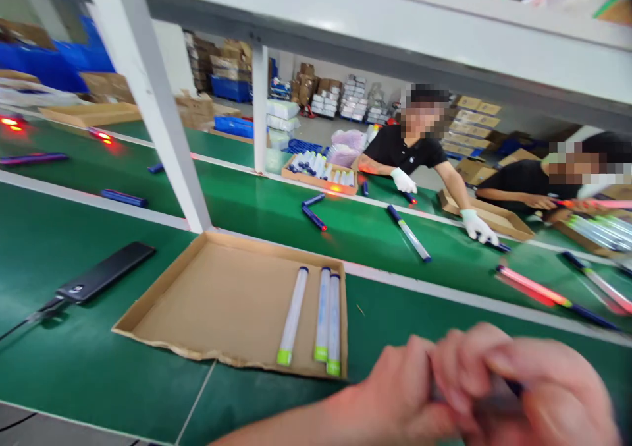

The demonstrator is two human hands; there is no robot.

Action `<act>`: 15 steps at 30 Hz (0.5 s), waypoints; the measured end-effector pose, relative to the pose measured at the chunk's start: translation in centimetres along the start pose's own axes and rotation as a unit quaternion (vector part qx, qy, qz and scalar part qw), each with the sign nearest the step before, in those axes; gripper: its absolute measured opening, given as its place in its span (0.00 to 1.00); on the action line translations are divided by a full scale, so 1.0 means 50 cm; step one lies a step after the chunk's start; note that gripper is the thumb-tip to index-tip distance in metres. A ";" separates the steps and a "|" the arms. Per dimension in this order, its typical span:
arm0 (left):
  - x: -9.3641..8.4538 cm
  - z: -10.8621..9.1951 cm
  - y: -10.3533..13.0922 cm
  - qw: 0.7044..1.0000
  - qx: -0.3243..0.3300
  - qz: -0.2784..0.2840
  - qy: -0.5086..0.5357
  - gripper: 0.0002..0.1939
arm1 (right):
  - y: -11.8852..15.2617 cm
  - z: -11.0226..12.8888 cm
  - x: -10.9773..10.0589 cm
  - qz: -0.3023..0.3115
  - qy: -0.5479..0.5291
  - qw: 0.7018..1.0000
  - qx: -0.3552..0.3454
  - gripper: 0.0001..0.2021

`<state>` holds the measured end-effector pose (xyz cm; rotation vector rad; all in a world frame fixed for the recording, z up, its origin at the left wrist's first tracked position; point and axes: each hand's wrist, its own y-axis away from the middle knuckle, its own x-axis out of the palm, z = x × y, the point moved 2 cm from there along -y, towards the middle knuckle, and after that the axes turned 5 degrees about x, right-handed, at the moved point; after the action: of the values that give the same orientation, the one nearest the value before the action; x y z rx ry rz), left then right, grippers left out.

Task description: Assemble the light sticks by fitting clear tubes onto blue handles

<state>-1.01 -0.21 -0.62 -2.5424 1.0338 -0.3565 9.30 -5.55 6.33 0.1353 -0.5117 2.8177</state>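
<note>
At nine o'clock a black phone-like device (pixel 106 272) is lying on the green work surface (pixel 74 367), a cable trailing from its near end. Just right of it, toward the middle, a shallow cardboard tray (pixel 197 301) is sitting flat, holding three white tubes with green caps (pixel 323 314) lying side by side along its right edge. A white frame post (pixel 148 103) is rising at eleven o'clock, and beyond it a green conveyor belt (pixel 257 209) is carrying scattered blue-handled light sticks (pixel 314 217), some glowing red. At twelve o'clock stacked cartons (pixel 316 90) are filling the back of the room. At one o'clock a co-worker in white gloves (pixel 478 225) is leaning over the belt, and another person is sitting at three o'clock.

At five o'clock the left hand (pixel 399 393) and the right hand (pixel 538 393) are closing together, blurred, fingers curled around a dark stick (pixel 498 403) held between them; only a short stretch of it is showing.
</note>
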 end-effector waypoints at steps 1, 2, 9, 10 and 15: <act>-0.002 -0.003 -0.009 0.999 0.002 -0.010 0.038 0.28 | -0.010 0.015 0.021 -0.033 0.006 0.999 -0.018 0.04; -0.007 -0.006 -0.021 0.996 -0.004 -0.031 0.081 0.30 | -0.022 0.022 0.037 -0.042 0.028 0.999 -0.020 0.05; -0.142 -0.072 -0.120 0.837 -0.071 -0.289 0.459 0.24 | -0.003 -0.045 0.014 -0.017 0.085 0.995 0.038 0.14; -0.157 -0.085 -0.127 0.821 -0.077 -0.279 0.493 0.23 | 0.016 -0.051 0.011 -0.009 0.085 0.994 0.073 0.13; -0.171 -0.114 -0.132 0.786 -0.065 -0.229 0.571 0.23 | 0.112 -0.045 0.040 0.071 0.110 0.964 0.231 0.18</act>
<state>-5.00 8.83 6.52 -2.5543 0.6824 -2.2073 5.73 -9.27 2.64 -0.1299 0.1996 2.9894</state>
